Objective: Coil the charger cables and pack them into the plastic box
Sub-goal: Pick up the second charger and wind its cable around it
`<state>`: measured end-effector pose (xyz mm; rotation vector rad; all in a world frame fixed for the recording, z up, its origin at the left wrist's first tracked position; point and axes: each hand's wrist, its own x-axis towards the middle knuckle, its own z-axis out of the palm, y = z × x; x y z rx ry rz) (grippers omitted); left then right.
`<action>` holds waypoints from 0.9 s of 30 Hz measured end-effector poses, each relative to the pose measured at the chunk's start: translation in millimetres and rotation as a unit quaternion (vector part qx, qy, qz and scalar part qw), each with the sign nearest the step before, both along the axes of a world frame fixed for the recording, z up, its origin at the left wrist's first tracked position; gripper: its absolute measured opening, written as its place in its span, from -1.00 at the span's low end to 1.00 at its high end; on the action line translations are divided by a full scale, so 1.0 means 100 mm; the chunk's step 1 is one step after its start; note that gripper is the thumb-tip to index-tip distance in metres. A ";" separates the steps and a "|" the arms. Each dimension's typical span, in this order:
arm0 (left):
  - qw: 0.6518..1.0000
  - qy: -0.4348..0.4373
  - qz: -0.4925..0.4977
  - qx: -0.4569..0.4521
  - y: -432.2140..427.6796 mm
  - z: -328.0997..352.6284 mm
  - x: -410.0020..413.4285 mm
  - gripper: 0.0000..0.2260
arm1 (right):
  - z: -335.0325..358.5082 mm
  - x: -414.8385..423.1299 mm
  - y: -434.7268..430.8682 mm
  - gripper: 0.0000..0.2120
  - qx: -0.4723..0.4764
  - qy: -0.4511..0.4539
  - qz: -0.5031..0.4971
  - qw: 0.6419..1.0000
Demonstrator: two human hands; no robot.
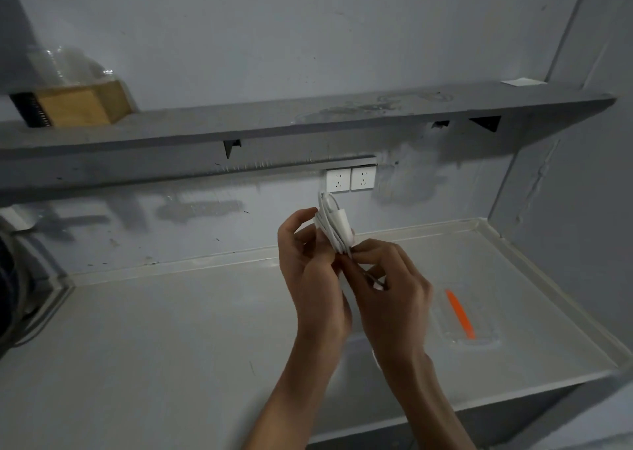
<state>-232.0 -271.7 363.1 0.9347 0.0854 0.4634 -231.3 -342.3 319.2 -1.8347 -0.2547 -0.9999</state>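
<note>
A white charger cable (334,226) is wound in several loops around a white plug block, held up above the counter. My left hand (310,268) grips the bundle from the left side. My right hand (390,285) pinches the loose cable end just below the bundle, with a short white tip showing between its fingers. A clear plastic box (478,338) with an orange strip (460,312) lies on the counter to the right of my right hand, partly hidden by it.
The pale counter (171,329) has a raised rim at the back and right. Two white wall sockets (350,178) sit behind the hands. A grey shelf (274,120) above carries a wooden box (82,105) and a clear container (65,65) at the left.
</note>
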 end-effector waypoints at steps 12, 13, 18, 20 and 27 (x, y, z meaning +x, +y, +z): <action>1.000 0.004 0.011 0.015 -0.05 -0.01 0.02 -0.77 | 0.01 0.09 -0.16 -0.84 -0.070 -0.045 0.005 0.997; 1.000 0.009 -0.004 0.009 -0.05 0.01 0.02 -0.75 | 0.03 0.11 -0.20 -0.82 -0.094 -0.058 0.005 0.994; 0.994 0.018 -0.064 0.089 -0.03 0.02 0.01 -0.68 | 0.09 0.13 -0.44 -0.81 -0.163 -0.078 0.015 0.983; 0.981 0.023 -0.103 0.165 0.04 0.04 0.02 -0.63 | 0.14 0.12 -0.62 -0.81 -0.169 -0.068 0.018 0.983; 0.954 0.009 -0.114 0.276 0.05 0.17 0.03 -0.69 | 0.22 0.08 -0.68 -0.78 -0.136 -0.028 0.005 0.990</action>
